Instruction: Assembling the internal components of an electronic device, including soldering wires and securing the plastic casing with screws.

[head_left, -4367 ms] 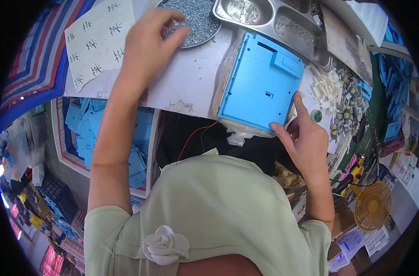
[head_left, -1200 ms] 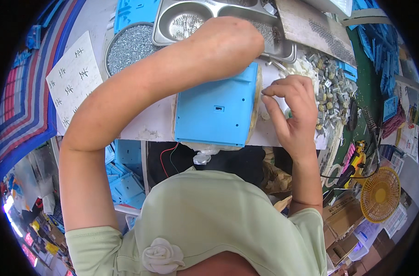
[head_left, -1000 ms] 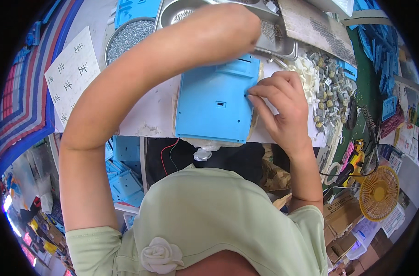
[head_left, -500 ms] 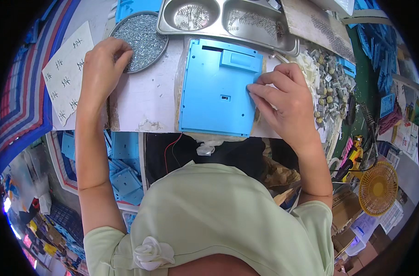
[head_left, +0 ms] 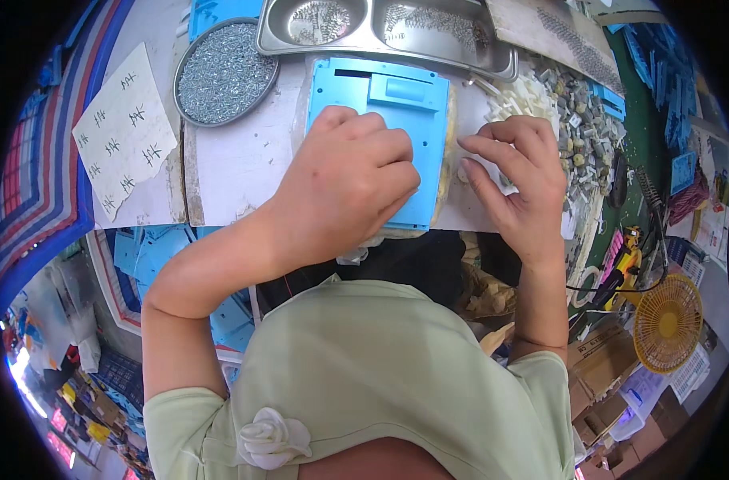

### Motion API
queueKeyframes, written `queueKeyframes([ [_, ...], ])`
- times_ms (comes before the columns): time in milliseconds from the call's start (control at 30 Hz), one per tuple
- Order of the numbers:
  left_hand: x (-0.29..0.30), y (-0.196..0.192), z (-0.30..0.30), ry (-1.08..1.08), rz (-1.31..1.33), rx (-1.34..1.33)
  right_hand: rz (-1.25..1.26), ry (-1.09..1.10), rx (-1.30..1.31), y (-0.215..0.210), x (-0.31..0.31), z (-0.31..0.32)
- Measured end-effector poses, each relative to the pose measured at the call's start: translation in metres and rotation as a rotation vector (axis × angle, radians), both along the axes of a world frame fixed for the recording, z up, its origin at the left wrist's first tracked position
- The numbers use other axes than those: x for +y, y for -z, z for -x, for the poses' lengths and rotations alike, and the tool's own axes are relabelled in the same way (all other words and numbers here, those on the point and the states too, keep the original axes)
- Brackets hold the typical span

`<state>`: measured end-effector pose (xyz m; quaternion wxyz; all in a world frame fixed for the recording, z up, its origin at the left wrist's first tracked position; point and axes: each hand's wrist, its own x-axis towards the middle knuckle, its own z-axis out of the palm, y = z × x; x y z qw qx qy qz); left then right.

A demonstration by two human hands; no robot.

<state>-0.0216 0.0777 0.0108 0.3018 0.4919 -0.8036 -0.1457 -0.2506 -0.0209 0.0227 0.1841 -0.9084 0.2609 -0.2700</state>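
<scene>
A light blue plastic panel (head_left: 396, 96) lies flat on the white work surface (head_left: 236, 160) in front of me. My left hand (head_left: 344, 184) rests on the panel's near half, fingers curled and pressed against it. My right hand (head_left: 516, 180) sits just right of the panel's edge, fingers bent above the white surface beside a pile of small white and grey parts (head_left: 560, 100). Whether a small part sits between the right fingertips I cannot tell.
A round dish of small screws (head_left: 224, 72) stands at the back left, a divided steel tray (head_left: 380, 24) with more screws behind the panel. A paper sheet with handwriting (head_left: 124, 144) lies left. Blue parts (head_left: 152, 256) fill a bin below the bench. A small yellow fan (head_left: 667, 324) sits right.
My left hand has left the screw dish and come right onto the blue panel. My right hand has slid off the panel to its right edge.
</scene>
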Motion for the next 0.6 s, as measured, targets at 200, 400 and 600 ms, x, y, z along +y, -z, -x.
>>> queueKeyframes([
  [200, -0.003, -0.004, 0.008, 0.087, 0.001, -0.149, 0.010, 0.018, 0.009, -0.002, -0.001, 0.008],
  [400, -0.006, -0.027, -0.021, 0.020, -0.046, -0.157, 0.088, 0.032, 0.017, -0.016, -0.018, 0.004],
  [600, -0.009, 0.009, -0.137, -0.673, -0.182, -0.284, -0.119, 0.161, -0.514, -0.045, -0.088, -0.038],
])
